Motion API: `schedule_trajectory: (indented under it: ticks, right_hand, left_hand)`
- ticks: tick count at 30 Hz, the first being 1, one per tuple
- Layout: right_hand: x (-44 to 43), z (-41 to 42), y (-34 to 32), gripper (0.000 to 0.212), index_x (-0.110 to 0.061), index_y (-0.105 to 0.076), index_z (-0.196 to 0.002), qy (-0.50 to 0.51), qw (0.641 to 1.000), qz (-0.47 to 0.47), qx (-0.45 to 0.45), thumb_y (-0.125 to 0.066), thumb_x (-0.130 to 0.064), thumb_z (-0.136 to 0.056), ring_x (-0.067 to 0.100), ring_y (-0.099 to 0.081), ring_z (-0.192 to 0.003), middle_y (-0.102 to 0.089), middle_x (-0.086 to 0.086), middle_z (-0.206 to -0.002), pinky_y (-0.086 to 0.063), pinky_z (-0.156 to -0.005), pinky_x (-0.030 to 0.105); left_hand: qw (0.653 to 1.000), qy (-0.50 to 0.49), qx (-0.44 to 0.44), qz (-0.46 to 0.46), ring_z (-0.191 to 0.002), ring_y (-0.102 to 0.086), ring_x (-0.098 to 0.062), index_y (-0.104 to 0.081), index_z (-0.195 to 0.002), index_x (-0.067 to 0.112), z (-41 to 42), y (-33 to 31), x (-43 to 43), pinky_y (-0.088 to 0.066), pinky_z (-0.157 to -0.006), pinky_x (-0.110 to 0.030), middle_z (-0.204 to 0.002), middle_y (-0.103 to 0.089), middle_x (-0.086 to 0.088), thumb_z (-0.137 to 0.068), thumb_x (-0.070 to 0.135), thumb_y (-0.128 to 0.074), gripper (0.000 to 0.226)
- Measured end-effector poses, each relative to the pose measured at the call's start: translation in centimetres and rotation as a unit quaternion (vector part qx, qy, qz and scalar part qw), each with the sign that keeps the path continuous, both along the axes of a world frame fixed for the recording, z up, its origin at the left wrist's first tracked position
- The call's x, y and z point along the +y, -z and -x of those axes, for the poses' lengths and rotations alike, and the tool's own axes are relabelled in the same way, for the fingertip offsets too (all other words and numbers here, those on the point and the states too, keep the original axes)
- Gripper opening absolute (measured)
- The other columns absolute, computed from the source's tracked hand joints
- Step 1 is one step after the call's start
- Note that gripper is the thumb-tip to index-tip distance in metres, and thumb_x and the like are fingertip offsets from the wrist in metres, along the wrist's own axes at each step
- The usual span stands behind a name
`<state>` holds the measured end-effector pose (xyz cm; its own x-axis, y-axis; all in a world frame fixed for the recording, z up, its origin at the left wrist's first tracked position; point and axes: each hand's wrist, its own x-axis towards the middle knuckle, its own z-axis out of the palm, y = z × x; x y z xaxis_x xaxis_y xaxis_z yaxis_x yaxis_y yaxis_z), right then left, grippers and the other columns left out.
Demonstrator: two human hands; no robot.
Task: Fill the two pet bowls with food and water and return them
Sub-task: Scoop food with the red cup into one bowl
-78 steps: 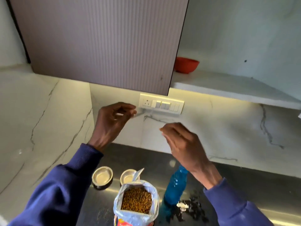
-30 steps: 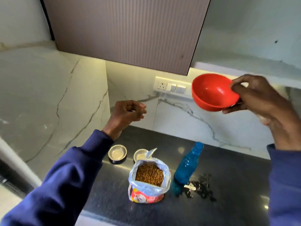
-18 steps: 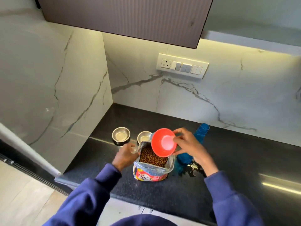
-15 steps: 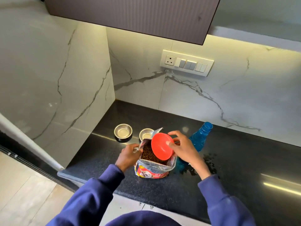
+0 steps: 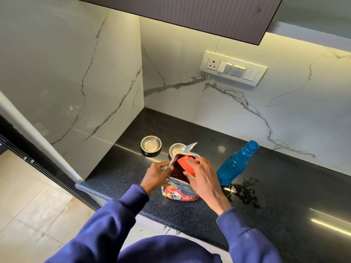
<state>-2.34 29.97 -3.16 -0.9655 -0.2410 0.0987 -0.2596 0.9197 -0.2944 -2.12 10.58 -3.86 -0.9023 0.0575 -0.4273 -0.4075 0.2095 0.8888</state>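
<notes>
Since 0.5 s ago the red bowl (image 5: pixel 185 166) has gone from the mouth of the food bag (image 5: pixel 180 188) down into it. It now sits tipped on edge, with its rim against the kibble (image 5: pixel 176 172). The right hand (image 5: pixel 203 177) grips this bowl from above, fingers spread over its outer wall and thumb on the near side, the wrist bent over the bag. The left hand (image 5: pixel 156 175) pinches the bag's left lip between thumb and fingers and holds the opening wide. The bag stands upright near the front edge of the dark speckled worktop (image 5: pixel 284 186), its silver lining folded outward and a torn flap sticking up at the back.

Behind the bag sit the 2 pet bowls, both upright and showing bare metal inside. The left steel bowl (image 5: pixel 151 146) stands apart from the bag. The right steel bowl (image 5: pixel 177 149) is just behind it, partly hidden by the flap. The blue bottle (image 5: pixel 235 164) stands to the right of the bag, near the right hand but not touching it. A puddle (image 5: pixel 245 192) spreads over the worktop from the bottle's base toward the right.

On the marble wall (image 5: pixel 247 114) behind is a switch panel (image 5: pixel 233 68) with 1 socket, under a wall cabinet (image 5: pixel 190 12). Both sleeves are dark blue. A tiled floor (image 5: pixel 28 215) shows at the lower left.
</notes>
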Motion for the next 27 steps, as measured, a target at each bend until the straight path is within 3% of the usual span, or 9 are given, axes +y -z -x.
schedule_trajectory:
  ticks: [4, 9, 13, 16, 18, 22, 25, 27]
  right_hand:
    - [-0.2, 0.8, -0.3, 0.055, -0.017, -0.058, -0.143, 0.061, 0.985, 0.135, -0.094, -0.064, -0.045, -0.096, 0.021, -0.066, -0.120, -0.068, 0.002, -0.134, -0.059, -0.098, 0.041]
    - [-0.1, 1.2, 0.0, 0.045, -0.020, -0.064, -0.137, 0.088, 0.971, 0.171, -0.142, -0.061, -0.042, -0.098, 0.021, -0.068, -0.118, -0.070, 0.000, -0.131, -0.059, -0.097, 0.045]
    - [0.1, 1.1, 0.1, 0.032, -0.021, -0.072, -0.126, 0.117, 0.958, 0.194, -0.176, -0.057, -0.036, -0.102, 0.019, -0.072, -0.103, -0.077, 0.001, -0.112, -0.060, -0.087, 0.037]
    - [0.6, 1.0, -0.5, 0.036, -0.017, -0.067, -0.133, 0.118, 0.963, 0.171, -0.173, -0.054, -0.034, -0.104, 0.016, -0.071, -0.087, -0.076, 0.007, -0.115, -0.050, -0.063, 0.017]
    - [1.1, 1.0, -1.7, 0.039, -0.014, -0.061, -0.139, 0.119, 0.965, 0.166, -0.163, -0.052, -0.031, -0.105, 0.012, -0.070, -0.074, -0.074, 0.010, -0.118, -0.051, -0.055, 0.013]
    - [2.9, 1.1, -3.8, 0.043, -0.012, -0.054, -0.145, 0.139, 0.945, 0.220, -0.196, -0.055, -0.025, -0.104, 0.015, -0.073, -0.063, -0.067, 0.019, -0.130, -0.062, -0.056, 0.026]
    - [4.4, 1.0, -4.6, 0.043, -0.009, -0.054, -0.144, 0.165, 0.905, 0.321, -0.225, -0.058, -0.018, -0.103, 0.029, -0.076, -0.093, -0.061, 0.018, -0.139, -0.065, -0.068, 0.044]
    - [4.7, 0.7, -4.8, 0.042, -0.007, -0.055, -0.144, 0.180, 0.875, 0.383, -0.236, -0.057, -0.015, -0.103, 0.031, -0.073, -0.102, -0.061, 0.015, -0.136, -0.064, -0.074, 0.051]
  left_hand:
    - [1.000, -0.004, -0.003, 0.002, -0.094, -0.075, -0.018, -0.068, -0.128, 0.022, -0.1, 0.1, 0.1, -0.064, -0.081, -0.040, -0.108, -0.075, -0.005, -0.101, 0.027, -0.057, 0.030]
    - [1.000, 0.007, 0.000, 0.027, -0.095, -0.075, -0.020, -0.068, -0.128, 0.021, 0.3, 0.2, 0.3, -0.063, -0.084, -0.043, -0.110, -0.076, -0.007, -0.101, 0.029, -0.058, 0.030]
    - [0.999, 0.016, 0.006, 0.043, -0.095, -0.075, -0.019, -0.063, -0.135, 0.019, 0.5, 0.3, 0.7, -0.064, -0.082, -0.042, -0.114, -0.074, -0.009, -0.099, 0.033, -0.060, 0.038]
    - [0.999, 0.016, 0.013, 0.032, -0.096, -0.074, -0.020, -0.063, -0.135, 0.019, 0.5, 0.4, 0.7, -0.064, -0.079, -0.043, -0.111, -0.074, -0.009, -0.100, 0.032, -0.058, 0.038]
    - [1.000, 0.016, 0.012, 0.021, -0.099, -0.074, -0.022, -0.062, -0.136, 0.018, 0.4, 0.5, 0.4, -0.064, -0.080, -0.043, -0.113, -0.074, -0.009, -0.100, 0.033, -0.058, 0.039]
    - [1.000, 0.020, -0.002, 0.005, -0.102, -0.073, -0.021, -0.064, -0.133, 0.020, 0.4, 0.8, -0.1, -0.062, -0.086, -0.046, -0.114, -0.075, -0.006, -0.100, 0.038, -0.057, 0.039]
    - [1.000, 0.009, 0.002, 0.018, -0.102, -0.072, -0.022, -0.070, -0.117, 0.017, 1.0, 1.0, -0.6, -0.060, -0.091, -0.049, -0.113, -0.074, -0.006, -0.101, 0.041, -0.054, 0.033]
    - [1.000, -0.022, -0.007, -0.001, -0.103, -0.071, -0.024, -0.070, -0.108, 0.016, 1.6, 1.1, -1.2, -0.058, -0.095, -0.049, -0.113, -0.072, -0.009, -0.101, 0.037, -0.055, 0.026]
